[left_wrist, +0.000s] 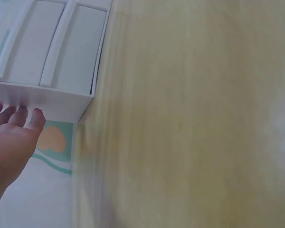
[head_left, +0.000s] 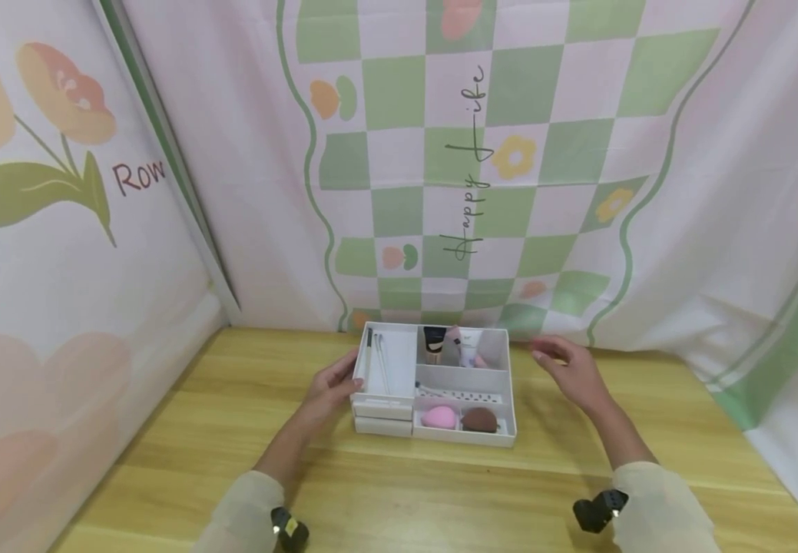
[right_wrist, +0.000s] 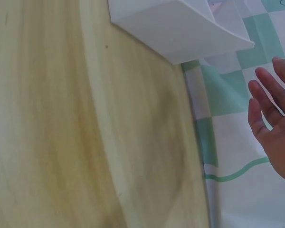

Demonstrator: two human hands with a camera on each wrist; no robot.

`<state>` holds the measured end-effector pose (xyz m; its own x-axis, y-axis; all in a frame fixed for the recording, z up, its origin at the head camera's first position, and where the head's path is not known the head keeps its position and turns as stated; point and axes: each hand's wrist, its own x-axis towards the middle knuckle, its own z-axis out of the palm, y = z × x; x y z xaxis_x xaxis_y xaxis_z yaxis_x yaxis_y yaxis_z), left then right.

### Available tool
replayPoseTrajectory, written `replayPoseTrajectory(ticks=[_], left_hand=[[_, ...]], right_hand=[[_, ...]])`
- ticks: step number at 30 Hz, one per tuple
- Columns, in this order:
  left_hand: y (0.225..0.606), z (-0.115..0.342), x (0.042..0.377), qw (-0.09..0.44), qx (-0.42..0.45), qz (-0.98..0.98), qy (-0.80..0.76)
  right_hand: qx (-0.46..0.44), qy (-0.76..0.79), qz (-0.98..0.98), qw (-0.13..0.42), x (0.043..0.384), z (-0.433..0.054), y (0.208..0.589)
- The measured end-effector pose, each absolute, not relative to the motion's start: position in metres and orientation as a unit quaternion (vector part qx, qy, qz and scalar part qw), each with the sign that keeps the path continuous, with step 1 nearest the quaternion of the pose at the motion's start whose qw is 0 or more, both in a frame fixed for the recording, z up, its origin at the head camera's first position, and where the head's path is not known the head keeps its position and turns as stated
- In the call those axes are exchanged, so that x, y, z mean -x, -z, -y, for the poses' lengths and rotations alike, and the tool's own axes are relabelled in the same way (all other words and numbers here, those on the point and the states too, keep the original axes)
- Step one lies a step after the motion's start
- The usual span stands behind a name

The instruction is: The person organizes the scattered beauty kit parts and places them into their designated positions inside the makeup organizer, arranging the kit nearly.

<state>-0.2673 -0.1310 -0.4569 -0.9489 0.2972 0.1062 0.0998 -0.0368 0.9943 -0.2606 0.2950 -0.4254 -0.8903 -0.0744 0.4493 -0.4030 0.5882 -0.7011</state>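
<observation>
A white desktop organizer (head_left: 464, 440) with compartments stands on the wooden table. My left hand (head_left: 329, 390) is at its left side, and in the left wrist view the fingertips (left_wrist: 37, 116) meet the side wall below two drawer fronts (left_wrist: 76, 47). Off the organizer's right side, my right hand (head_left: 574, 372) is held apart with loosely bent fingers, holding nothing. Two slim sticks (head_left: 382, 361) and a dark pen-like item (head_left: 368, 361) lie in the top-left tray. A pink makeup sponge (head_left: 439, 417) and a brown one (head_left: 479, 419) sit in front compartments.
A black-capped tube (head_left: 435, 344) and a white tube (head_left: 468, 347) stand in the back compartment. A white strip with dark dots (head_left: 464, 396) lies in the middle one. Patterned cloth (head_left: 399, 153) hangs behind the wooden table (head_left: 399, 491) and along its left side.
</observation>
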Motion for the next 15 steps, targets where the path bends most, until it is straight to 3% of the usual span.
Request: replayPoseTrajectory(ticks=[8, 15], left_hand=[[0.47, 0.143, 0.265, 0.036, -0.142, -0.726, -0.673], [0.473, 0.162, 0.274, -0.041, -0.172, -0.902, -0.394]], right_hand=[[-0.113, -0.329, 0.919, 0.185, 0.253, -0.315, 0.442], [-0.126, -0.172, 0.946, 0.244, 0.256, -0.33, 0.459]])
